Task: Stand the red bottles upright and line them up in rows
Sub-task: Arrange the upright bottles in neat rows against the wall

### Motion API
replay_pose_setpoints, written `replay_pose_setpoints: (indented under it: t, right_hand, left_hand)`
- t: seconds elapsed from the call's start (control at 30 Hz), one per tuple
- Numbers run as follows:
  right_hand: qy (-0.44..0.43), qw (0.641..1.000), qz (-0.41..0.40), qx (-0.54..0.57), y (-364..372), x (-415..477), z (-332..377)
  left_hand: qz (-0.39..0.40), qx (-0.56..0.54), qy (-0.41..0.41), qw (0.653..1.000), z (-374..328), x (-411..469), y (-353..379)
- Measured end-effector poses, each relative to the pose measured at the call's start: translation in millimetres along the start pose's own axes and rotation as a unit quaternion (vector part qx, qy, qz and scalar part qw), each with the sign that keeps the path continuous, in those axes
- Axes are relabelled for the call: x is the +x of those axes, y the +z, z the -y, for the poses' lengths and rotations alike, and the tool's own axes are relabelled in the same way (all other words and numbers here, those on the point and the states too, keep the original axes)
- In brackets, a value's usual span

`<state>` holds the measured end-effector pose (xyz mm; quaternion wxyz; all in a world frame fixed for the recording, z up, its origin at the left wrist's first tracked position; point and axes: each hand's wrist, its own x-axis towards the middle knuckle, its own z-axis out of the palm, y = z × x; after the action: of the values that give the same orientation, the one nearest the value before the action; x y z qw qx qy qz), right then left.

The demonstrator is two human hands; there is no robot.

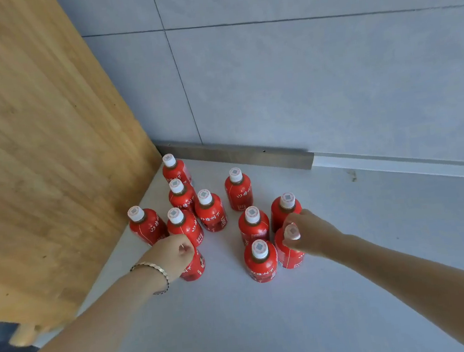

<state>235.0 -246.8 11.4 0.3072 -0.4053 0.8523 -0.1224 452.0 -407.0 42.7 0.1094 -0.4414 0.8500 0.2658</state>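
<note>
A pale grey-white floor (270,322) carries eleven red bottles with white caps, all upright. On the left stand six: one by the wall corner (176,169), then (182,195), (210,211), (147,226), (185,224) and the nearest (195,267) (its cap hidden under a hand). On the right stand five, loosely paired: (238,192), (253,225), (286,208), (261,262) and (288,252)

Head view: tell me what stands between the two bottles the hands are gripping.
One upright red bottle stands between the left hand's bottle and the right hand's bottle, nearer the right one; otherwise bare white surface.
</note>
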Motion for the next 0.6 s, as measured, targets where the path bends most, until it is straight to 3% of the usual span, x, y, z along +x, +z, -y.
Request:
replay_pose_setpoints:
  t: [0.1, 0.27, 0.37, 0.47, 0.6]
  right_hand:
    - [-0.033, 0.998, 0.002, -0.062, -17.6, 6.1, 18.7]
    - [-0.058, 0.997, -0.029, -0.04, -35.5, 35.1, 71.3]
    - [-0.041, 0.997, -0.062, -0.038, -33.1, 67.1, 106.4]
    - [-0.002, 0.996, -0.085, -0.016, -26.1, 100.0, 139.7]
    - [0.065, 0.997, -0.025, -0.029, -10.3, 129.7, 172.9]
  left_hand:
    - [-0.02, -0.033, 0.021, 0.999, -0.2, 19.6, -16.4]
    - [-0.085, 0.009, 0.075, 0.994, 11.9, 74.3, -58.0]
    - [-0.118, 0.013, 0.102, 0.988, 28.3, 119.4, -84.1]
    - [-0.113, 0.037, 0.079, 0.99, 46.1, 167.2, -102.7]
    - [-0.066, 0.085, 0.087, 0.99, 61.5, 219.8, -110.4]
